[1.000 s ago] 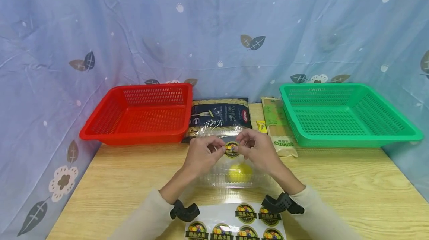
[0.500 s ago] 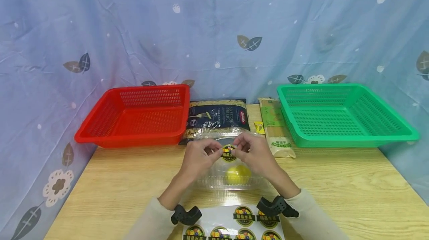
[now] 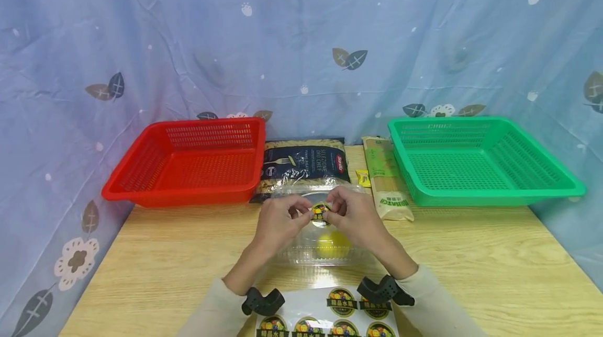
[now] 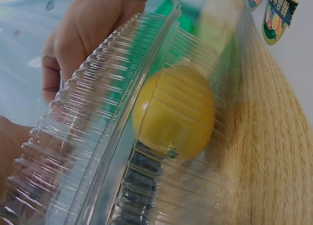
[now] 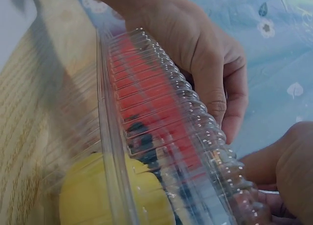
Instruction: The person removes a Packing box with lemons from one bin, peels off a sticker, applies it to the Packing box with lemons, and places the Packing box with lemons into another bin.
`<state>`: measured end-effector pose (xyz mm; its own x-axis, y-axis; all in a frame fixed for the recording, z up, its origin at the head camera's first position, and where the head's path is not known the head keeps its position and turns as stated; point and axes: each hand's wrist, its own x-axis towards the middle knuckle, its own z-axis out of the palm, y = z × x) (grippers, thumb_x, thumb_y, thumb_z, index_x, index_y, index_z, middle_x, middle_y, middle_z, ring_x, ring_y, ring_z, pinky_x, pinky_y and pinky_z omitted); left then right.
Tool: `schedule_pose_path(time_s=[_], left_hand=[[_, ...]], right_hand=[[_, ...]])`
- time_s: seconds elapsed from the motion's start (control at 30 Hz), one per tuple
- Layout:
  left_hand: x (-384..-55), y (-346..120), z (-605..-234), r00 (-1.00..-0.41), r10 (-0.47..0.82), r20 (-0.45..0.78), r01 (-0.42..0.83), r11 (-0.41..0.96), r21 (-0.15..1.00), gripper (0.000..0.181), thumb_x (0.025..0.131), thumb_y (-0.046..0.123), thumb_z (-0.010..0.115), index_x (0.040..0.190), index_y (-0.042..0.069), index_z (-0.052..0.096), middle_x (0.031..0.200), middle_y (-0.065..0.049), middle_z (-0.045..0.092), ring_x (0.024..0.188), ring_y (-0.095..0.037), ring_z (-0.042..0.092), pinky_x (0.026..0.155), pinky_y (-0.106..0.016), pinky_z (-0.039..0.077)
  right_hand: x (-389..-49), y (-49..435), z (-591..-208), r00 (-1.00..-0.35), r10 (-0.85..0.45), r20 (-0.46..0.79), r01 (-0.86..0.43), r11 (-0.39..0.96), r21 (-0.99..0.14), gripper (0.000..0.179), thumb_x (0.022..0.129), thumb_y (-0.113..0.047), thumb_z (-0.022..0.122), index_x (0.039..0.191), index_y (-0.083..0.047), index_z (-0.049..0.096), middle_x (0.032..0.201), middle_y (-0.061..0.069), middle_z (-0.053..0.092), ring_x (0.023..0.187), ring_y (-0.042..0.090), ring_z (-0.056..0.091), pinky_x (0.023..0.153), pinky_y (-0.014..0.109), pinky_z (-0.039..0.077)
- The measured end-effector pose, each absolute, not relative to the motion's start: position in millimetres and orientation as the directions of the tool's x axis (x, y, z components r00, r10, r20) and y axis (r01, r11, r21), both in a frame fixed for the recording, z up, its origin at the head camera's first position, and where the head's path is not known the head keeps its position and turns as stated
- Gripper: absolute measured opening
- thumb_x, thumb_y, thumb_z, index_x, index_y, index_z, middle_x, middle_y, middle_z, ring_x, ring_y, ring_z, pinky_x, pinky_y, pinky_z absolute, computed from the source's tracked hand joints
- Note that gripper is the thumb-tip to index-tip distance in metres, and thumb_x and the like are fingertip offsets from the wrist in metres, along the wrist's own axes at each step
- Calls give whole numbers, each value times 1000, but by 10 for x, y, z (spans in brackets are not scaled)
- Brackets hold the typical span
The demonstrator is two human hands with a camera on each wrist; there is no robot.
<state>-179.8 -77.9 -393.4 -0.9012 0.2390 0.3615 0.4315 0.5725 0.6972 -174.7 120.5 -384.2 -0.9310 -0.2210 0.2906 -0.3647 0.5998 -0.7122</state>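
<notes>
A round black-and-gold fruit label sticker (image 3: pixel 319 212) is pinched between both hands over a clear plastic clamshell box (image 3: pixel 301 256). My left hand (image 3: pixel 280 223) has its left edge between thumb and fingers; my right hand (image 3: pixel 359 217) grips the right edge and covers part of the print. The sticker is close over the box's lid. Inside the shut box lies a yellow lemon (image 4: pixel 177 112), near the front side. In the right wrist view the ribbed box wall (image 5: pixel 151 88) stands before the fingers, and the sticker is hidden there.
A white sheet of several matching stickers (image 3: pixel 311 300) lies at the front. Behind the box are a dark pasta bag (image 3: pixel 306 161), a small yellow packet (image 3: pixel 363 178) and a noodle pack (image 3: pixel 383 169). A red basket (image 3: pixel 183 190) stands left, a green basket (image 3: pixel 490 195) right.
The sticker has tilted and its lower part shows less; the right thumb covers more of its print. Both hands stay over the box. The head view has shifted slightly.
</notes>
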Motion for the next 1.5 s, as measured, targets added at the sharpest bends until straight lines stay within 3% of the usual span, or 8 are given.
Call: schedule_pose_path(time_s=[0.2, 0.43, 0.63, 0.8, 1.1, 1.23, 1.5], left_hand=[[-1805, -789, -3930, -900, 247, 358, 433, 588, 683, 11, 83, 9, 82, 92, 14, 78, 74, 8, 71, 59, -4, 53, 56, -22, 46], [-1790, -768, -3924, -905, 256, 339, 423, 608, 672, 15, 81, 9, 81, 93, 16, 78, 75, 8, 72, 58, -4, 52, 55, -21, 43], [-1785, -758, -3922, -898, 275, 344, 440, 608, 661, 18, 79, 7, 81, 95, 14, 78, 77, 7, 73, 58, -3, 52, 55, -22, 43], [-1780, -753, -3913, -899, 279, 338, 437, 620, 651, 17, 79, 9, 80, 95, 15, 77, 77, 8, 73, 58, -2, 52, 58, -23, 44], [-1773, -779, -3910, -887, 288, 360, 459, 626, 630, 16, 79, 9, 79, 94, 15, 77, 73, 9, 70, 57, -1, 52, 58, -23, 45], [-1781, -794, -3940, -868, 288, 404, 495, 564, 661, 16, 79, 5, 78, 93, 12, 77, 72, 9, 67, 59, -2, 54, 57, -22, 47], [-1783, -904, -3973, -787, 226, 575, 617, 314, 721, 10, 84, -2, 73, 86, 7, 76, 70, 4, 67, 58, -6, 56, 52, -24, 52]], right_hand=[[-1735, 1168, -3834, -937, -212, 278, -348, 652, -673, 33, 76, -9, 88, 101, -9, 67, 77, -2, 60, 63, 10, 55, 59, 27, 49], [-1748, 1163, -3831, -947, -189, 260, -316, 692, -649, 29, 79, -11, 87, 101, -8, 67, 78, -1, 63, 65, 11, 57, 60, 30, 50], [-1744, 1138, -3846, -932, -180, 314, -331, 776, -537, 21, 84, -13, 83, 88, -9, 63, 69, -3, 56, 61, 12, 50, 56, 29, 45], [-1732, 1113, -3847, -926, -191, 325, -327, 837, -440, 29, 88, -17, 80, 75, -14, 54, 62, -5, 48, 56, 13, 43, 52, 28, 38], [-1757, 1057, -3810, -951, -166, 261, -269, 863, -428, 27, 93, -19, 73, 74, -14, 54, 60, -3, 50, 51, 16, 46, 48, 29, 38], [-1777, 1062, -3805, -954, -151, 260, -256, 861, -439, 28, 93, -20, 72, 73, -13, 54, 58, -2, 50, 51, 17, 46, 48, 29, 37], [-1791, 1069, -3797, -940, -162, 302, -302, 805, -510, 28, 91, -21, 77, 75, -14, 56, 57, -4, 49, 50, 13, 43, 49, 28, 36]])
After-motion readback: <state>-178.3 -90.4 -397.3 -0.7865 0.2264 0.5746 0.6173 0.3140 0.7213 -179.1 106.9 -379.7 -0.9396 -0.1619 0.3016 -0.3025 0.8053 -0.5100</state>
